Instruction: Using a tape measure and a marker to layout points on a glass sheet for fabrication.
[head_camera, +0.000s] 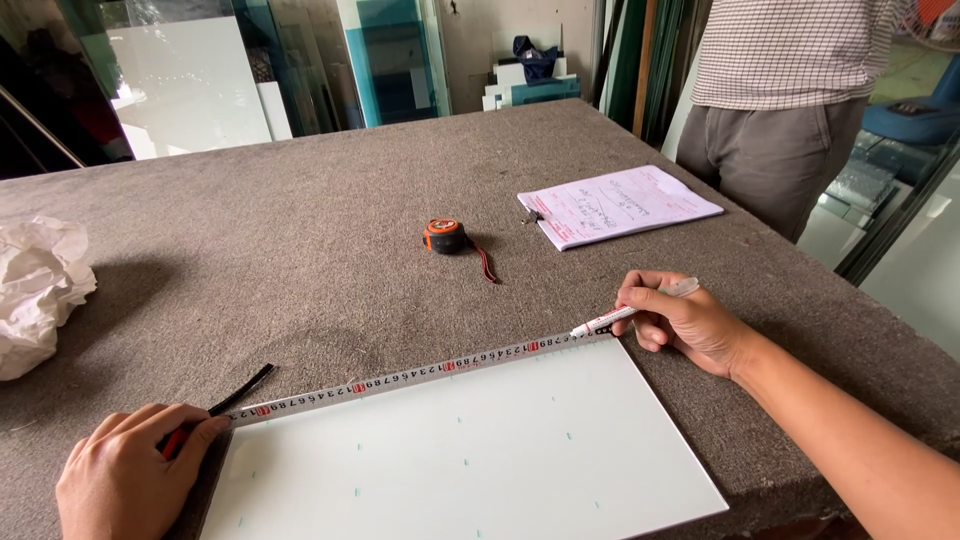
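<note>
A white rectangular panel (470, 450) lies flat on the grey felt table (300, 220) in front of me. A steel tape (400, 375) is stretched along the panel's far edge. My left hand (125, 475) presses the tape's end down at the panel's left corner, with a black strap (243, 388) sticking out beside it. My right hand (680, 320) holds a white marker pen (630, 312), its tip touching the tape at the panel's right corner.
An orange and black tape measure (446, 236) sits mid-table. A clipboard with pink written paper (615, 205) lies to the right. Crumpled white paper (35, 290) is at the left edge. A person in a checked shirt (780, 90) stands at the far right. Glass sheets (190, 80) lean behind.
</note>
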